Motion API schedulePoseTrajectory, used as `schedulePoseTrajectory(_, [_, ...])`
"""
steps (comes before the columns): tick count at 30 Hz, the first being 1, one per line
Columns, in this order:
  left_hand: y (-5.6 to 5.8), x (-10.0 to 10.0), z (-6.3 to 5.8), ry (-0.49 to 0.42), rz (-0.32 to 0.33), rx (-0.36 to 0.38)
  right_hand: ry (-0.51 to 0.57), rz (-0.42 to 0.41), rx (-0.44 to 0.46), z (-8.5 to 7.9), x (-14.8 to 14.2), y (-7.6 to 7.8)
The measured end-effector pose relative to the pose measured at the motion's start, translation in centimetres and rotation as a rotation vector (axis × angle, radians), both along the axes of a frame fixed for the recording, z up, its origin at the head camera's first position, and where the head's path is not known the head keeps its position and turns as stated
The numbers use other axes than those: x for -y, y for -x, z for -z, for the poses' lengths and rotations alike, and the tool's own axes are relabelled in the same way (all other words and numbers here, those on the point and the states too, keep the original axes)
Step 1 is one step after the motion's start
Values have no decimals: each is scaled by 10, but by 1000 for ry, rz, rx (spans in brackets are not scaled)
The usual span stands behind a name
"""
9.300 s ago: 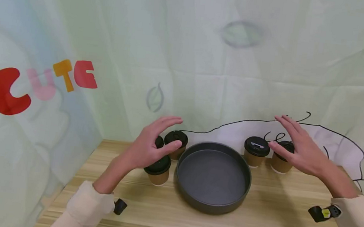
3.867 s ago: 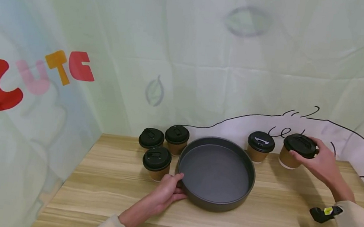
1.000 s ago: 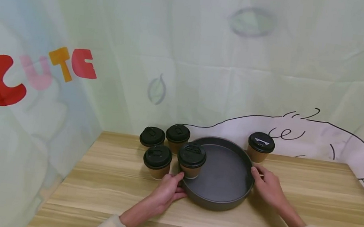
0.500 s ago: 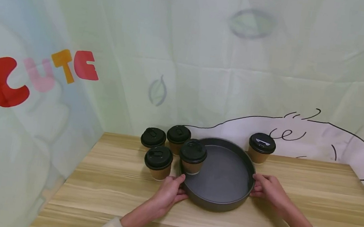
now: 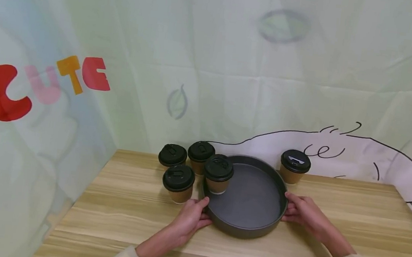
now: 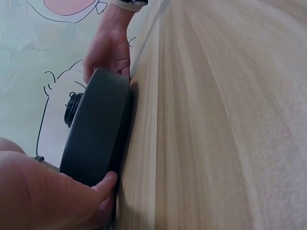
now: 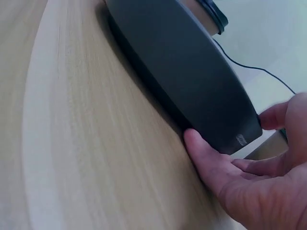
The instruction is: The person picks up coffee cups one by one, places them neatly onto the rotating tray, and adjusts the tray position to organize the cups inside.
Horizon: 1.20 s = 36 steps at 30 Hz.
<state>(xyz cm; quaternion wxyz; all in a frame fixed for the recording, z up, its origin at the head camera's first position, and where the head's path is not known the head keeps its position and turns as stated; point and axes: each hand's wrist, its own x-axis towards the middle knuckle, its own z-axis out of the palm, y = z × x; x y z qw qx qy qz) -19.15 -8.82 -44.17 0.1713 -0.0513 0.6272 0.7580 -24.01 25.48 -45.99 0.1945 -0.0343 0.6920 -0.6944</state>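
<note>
Your left hand [image 5: 189, 217] and right hand [image 5: 304, 215] clamp the pan [image 5: 243, 233] from opposite sides; cup [image 5: 218, 174] stands inside, left. Looks like steadying or lifting; next move likely wants it level.

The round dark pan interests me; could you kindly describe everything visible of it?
The pan is dark grey, matte and seemingly metal, with a flat floor, low wall and small pale mark outside. It is open side up; any slight lift off the tabletop is unclear. One lidded cup stands inside at its left. The left hand grips its left side, the right hand its right.
</note>
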Motion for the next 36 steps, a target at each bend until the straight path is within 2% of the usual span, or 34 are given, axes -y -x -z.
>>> schedulePoseTrajectory(5, [-1, 0, 0, 1, -2, -4, 19, -89, 19, 0, -7, -5])
schedulePoseTrajectory(12, [0, 0, 1, -1, -2, -13, 40, -40, 10, -2, -2, 3])
schedulePoseTrajectory(21, [-1, 0, 1, 0, 3, -8, 10, -86, 18, -1, -9, -1])
schedulePoseTrajectory(29, [0, 0, -1, -1, -15, 3, 15, -43, -51, -2, -2, 5])
schedulePoseTrajectory(36, [-1, -1, 0, -3, -16, -8, 38, -72, -15, 0, -6, 0])
